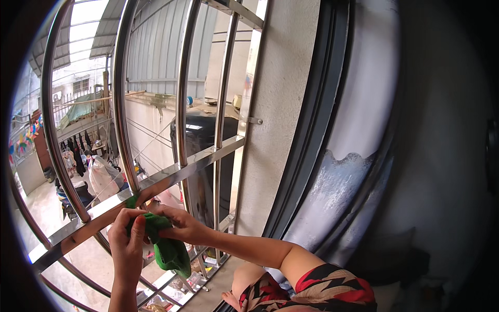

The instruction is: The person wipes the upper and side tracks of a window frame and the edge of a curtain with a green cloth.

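Observation:
A green cloth (pixel 171 249) is bunched between my two hands, its loose end hanging down. My left hand (pixel 128 230) pinches it with thumb and fingers. From the other side, my right hand (pixel 183 226) grips the upper part of it. Both hands are close against a flat metal crossbar (pixel 163 180) of the window grille. Green cloth also shows on top of the bar, just above my left fingers, beside an upright steel bar (pixel 123 117). Whether the cloth is wrapped right around the metal is hidden by my hands.
Several upright bars, such as one steel bar (pixel 182 89), stand in front of me. A concrete wall edge (pixel 278 89), a dark window frame (pixel 312 128) and a pale curtain (pixel 358 89) lie to the right. Beyond the grille are a black tank (pixel 199 132) and a covered scooter (pixel 102 175) in a yard.

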Tool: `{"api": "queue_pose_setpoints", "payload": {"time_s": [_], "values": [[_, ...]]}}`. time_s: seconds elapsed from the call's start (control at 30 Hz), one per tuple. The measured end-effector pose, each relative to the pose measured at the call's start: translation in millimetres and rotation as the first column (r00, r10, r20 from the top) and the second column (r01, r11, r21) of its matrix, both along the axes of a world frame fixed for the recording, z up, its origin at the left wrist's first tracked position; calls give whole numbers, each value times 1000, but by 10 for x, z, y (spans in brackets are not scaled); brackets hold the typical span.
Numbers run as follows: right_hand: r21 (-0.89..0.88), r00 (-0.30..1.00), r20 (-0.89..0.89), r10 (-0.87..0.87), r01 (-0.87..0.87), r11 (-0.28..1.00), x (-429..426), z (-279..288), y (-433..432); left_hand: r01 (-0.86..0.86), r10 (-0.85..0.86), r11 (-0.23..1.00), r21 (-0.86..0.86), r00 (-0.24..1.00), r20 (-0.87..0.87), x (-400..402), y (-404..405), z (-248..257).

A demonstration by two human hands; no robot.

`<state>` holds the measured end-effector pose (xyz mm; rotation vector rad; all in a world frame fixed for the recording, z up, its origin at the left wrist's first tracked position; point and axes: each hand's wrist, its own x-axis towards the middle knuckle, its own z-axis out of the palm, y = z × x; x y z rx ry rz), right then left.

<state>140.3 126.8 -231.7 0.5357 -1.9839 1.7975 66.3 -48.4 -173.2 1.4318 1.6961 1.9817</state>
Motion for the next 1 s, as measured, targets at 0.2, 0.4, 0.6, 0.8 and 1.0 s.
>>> {"api": "queue_pose_setpoints", "payload": {"time_s": [0.2, 0.4, 0.6, 0.8, 1.0], "values": [[294, 954, -225, -197, 260, 920, 72, 166, 134, -179, 187, 982, 59, 959, -213, 40, 167, -293], [582, 841, -448, -303, 532, 615, 763, 923, 366, -157, 210, 969, 191, 929, -304, 296, 405, -250], [198, 54, -885, -463, 943, -268, 1734, 2306, 1147, -47, 180, 945, 323, 902, -393, 399, 871, -163], [-36, -383, -918, -106, 346, -937, 2513, 3730, 1563, 115, 88, 928, 354, 857, -508, 405, 1385, -33], [148, -277, -959, -67, -285, -947, 2549, 4398, 1627, 133, 157, 876, 463, 831, -534, 262, 1831, 92]]}}
